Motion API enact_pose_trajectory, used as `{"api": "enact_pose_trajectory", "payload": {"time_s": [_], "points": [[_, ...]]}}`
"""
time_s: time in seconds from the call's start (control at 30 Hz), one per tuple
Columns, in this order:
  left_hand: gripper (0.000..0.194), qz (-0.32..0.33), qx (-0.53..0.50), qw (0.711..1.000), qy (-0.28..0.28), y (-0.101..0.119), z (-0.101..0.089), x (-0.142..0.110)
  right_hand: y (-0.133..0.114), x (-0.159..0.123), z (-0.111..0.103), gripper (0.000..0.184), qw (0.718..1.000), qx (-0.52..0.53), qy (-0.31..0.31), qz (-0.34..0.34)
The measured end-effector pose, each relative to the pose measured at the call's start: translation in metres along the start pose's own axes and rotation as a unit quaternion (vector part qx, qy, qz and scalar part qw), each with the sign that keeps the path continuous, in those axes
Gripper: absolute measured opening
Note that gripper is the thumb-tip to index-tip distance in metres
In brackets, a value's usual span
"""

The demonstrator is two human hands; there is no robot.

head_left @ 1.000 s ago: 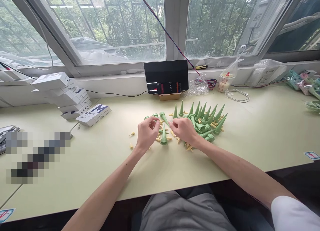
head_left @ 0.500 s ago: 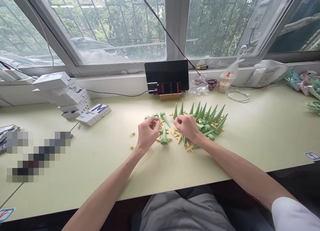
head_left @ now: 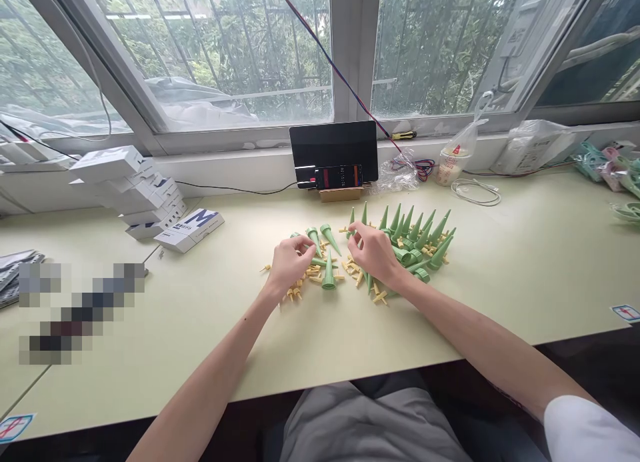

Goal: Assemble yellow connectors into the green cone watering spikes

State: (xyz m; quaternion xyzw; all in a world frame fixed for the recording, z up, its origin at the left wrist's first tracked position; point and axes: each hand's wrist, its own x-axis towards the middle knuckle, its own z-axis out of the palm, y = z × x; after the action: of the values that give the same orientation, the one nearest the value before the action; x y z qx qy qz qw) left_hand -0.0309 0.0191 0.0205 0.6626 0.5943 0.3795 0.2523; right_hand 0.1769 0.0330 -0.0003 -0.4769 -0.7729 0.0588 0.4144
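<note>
My left hand point(head_left: 291, 262) hovers at the left side of the pile, its thumb and forefinger drawn together beside a green plastic cone point(head_left: 313, 239). Anything held in that pinch is too small to make out. At the pile's middle, my right hand point(head_left: 374, 250) has curled fingers close to an upright green cone point(head_left: 352, 215); its grip is partly hidden. Between the hands, another ridged-cap green cone point(head_left: 329, 275) stands point up. Small yellow plastic fittings point(head_left: 380, 297) lie scattered around, several under my left wrist point(head_left: 273, 292).
Several upright green cones point(head_left: 437, 230) crowd the right side. Behind them, a phone point(head_left: 340, 177) leans against a black tablet point(head_left: 334, 145). White boxes point(head_left: 107, 165) are stacked at left. A bagged cup point(head_left: 451, 162) and coiled white cable point(head_left: 477, 192) sit at back right.
My left hand has shifted slightly left and turned, uncovering a green cone and yellow fittings. My right hand's fingers have lifted a little from a tighter fist beside the upright cone.
</note>
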Motion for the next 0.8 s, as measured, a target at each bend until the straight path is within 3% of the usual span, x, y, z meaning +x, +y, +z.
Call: {"api": "enact_pose_trajectory", "payload": {"time_s": [0.13,0.3,0.8], "points": [[0.019,0.037,0.072,0.994,-0.079,-0.0025,0.0008,-0.0013,-0.0003,0.0002,0.0006,0.015,1.000,-0.002,0.002,-0.002],[0.020,0.067,0.130,0.982,-0.117,-0.0046,0.0026,-0.0024,0.0000,0.0005,0.0017,0.014,1.000,-0.012,0.000,-0.004],[0.015,0.080,0.188,0.969,-0.141,-0.0053,0.0049,-0.0060,0.0002,0.0001,0.0028,0.011,0.999,-0.041,-0.032,0.004]]}}
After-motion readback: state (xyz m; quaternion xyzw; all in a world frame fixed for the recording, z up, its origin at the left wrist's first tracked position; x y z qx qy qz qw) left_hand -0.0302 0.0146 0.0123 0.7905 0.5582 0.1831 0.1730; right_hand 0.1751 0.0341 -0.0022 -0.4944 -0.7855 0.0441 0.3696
